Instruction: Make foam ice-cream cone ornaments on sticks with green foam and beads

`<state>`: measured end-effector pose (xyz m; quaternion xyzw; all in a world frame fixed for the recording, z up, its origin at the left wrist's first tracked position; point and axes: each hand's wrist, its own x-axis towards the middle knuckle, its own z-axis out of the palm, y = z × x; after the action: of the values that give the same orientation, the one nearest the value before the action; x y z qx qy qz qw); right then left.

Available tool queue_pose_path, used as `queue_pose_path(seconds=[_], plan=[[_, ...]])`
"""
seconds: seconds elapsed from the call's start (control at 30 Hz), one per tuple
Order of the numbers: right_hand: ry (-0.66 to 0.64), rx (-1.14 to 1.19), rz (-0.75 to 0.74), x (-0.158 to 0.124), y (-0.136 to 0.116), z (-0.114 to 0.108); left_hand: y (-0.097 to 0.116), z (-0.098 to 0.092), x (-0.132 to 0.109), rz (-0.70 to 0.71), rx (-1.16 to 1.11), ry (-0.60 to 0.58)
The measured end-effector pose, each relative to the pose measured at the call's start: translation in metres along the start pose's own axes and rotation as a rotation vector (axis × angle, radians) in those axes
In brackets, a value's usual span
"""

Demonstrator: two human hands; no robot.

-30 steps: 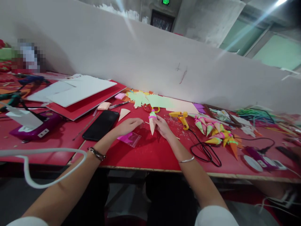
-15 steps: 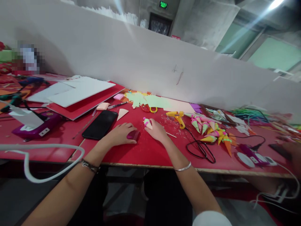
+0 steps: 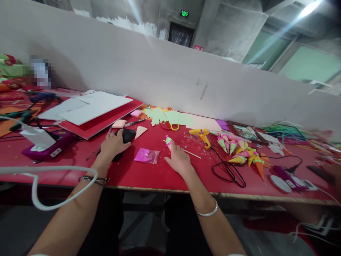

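Observation:
My left hand point(image 3: 113, 145) lies over a black phone point(image 3: 129, 135), its fingers and thumb around the phone's sides. Under the fingers of my right hand point(image 3: 179, 158) is a small cone point(image 3: 168, 141) with green and pink trim at its wide end; most of its body is hidden by the hand. Between my hands a clear zip bag point(image 3: 146, 155) with something bright purple-pink inside lies flat on the red table. A thin pale stick point(image 3: 192, 154) lies beside my right hand.
A yellow glue gun point(image 3: 201, 136) with a black cord lies right of my hands, near a pile of decorated paper cones point(image 3: 239, 149). White boards point(image 3: 98, 108) and a purple power strip point(image 3: 50, 147) are at left. A white cable point(image 3: 34, 188) hangs in front.
My left hand has moved left from the zip bag onto the phone, leaving the bag lying in view. My right hand stays at the cone, a little lower.

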<state>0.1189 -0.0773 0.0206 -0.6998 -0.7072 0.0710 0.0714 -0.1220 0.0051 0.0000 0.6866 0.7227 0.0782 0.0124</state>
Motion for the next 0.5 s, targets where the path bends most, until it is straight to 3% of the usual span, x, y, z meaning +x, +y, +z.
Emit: queue_pose_path(seconds=[0.17,0.3,0.37,0.43,0.5], plan=[[0.073,-0.007,0.046,-0.016,-0.003,-0.005,0.022,0.003,-0.006,-0.073,0.045,0.148],[0.183,0.019,0.019,-0.027,-0.003,-0.008,0.027,0.004,-0.01,-0.084,0.018,0.244],[0.222,0.067,-0.021,-0.029,-0.002,-0.009,0.03,0.0,-0.016,0.029,0.012,0.306],[0.195,0.134,-0.074,-0.03,-0.001,-0.007,0.035,-0.006,-0.025,0.284,0.018,0.379],[0.12,0.2,-0.136,-0.03,0.001,-0.003,0.042,-0.008,-0.035,0.573,-0.022,0.314]])
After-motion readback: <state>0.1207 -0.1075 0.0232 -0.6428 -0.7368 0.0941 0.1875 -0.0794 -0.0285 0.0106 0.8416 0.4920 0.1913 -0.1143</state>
